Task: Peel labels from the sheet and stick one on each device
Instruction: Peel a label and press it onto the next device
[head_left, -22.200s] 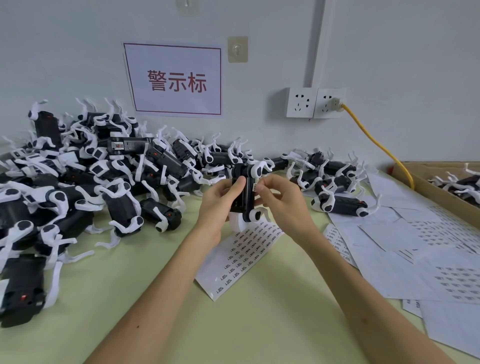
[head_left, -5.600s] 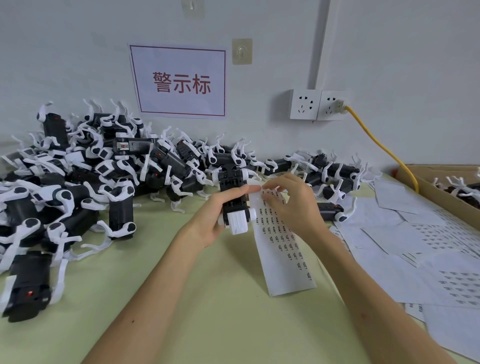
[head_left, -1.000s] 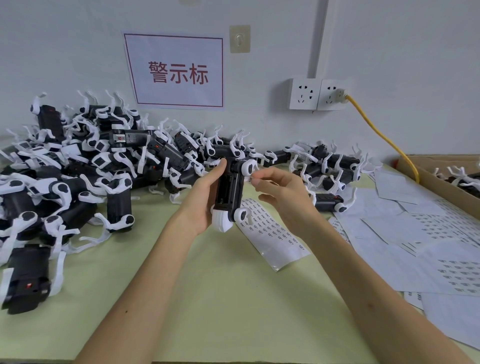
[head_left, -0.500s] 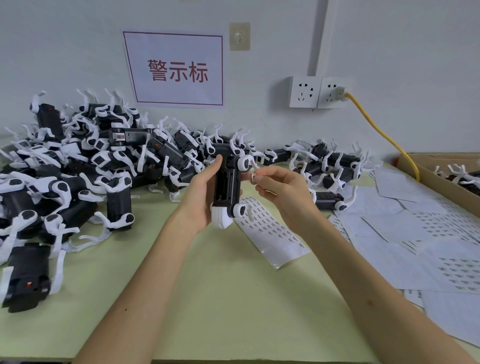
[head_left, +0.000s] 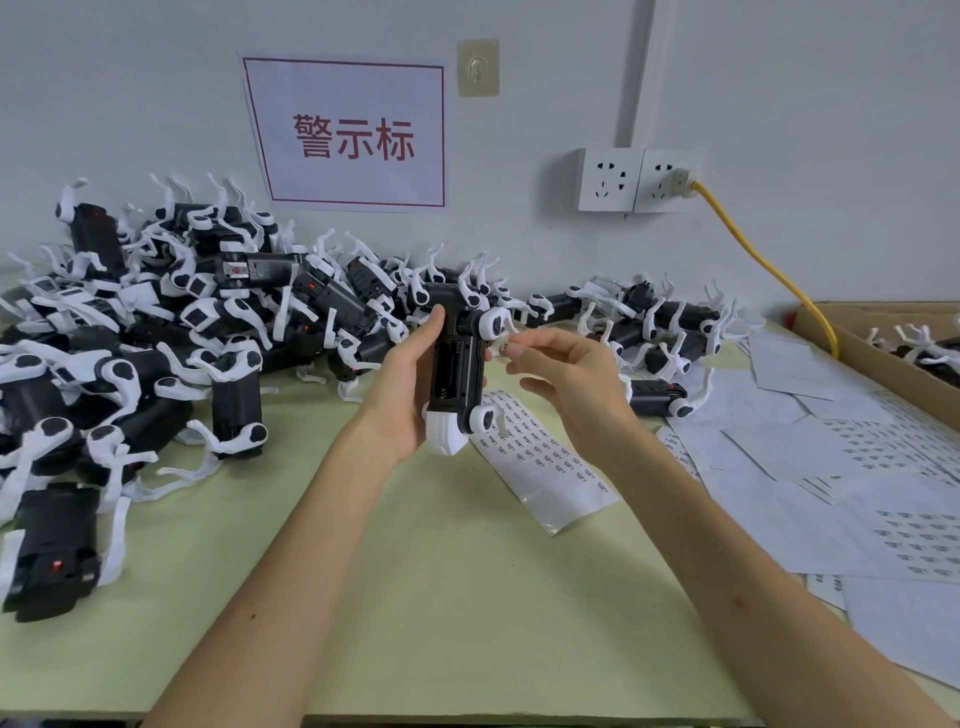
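Devices (head_left: 156, 332), black plastic bodies with white curved legs, lie heaped at table left, presumably unlabelled. Left hand (head_left: 400, 395) grips the held device (head_left: 457, 364) upright over the pale green table (head_left: 415, 571). Right hand (head_left: 566, 379) pinches a small white label (head_left: 501, 347) just beside the device's upper side. Seconds ago it was picking at the long white label sheet (head_left: 545, 467), which lies flat below. Peel done, sticking not yet.
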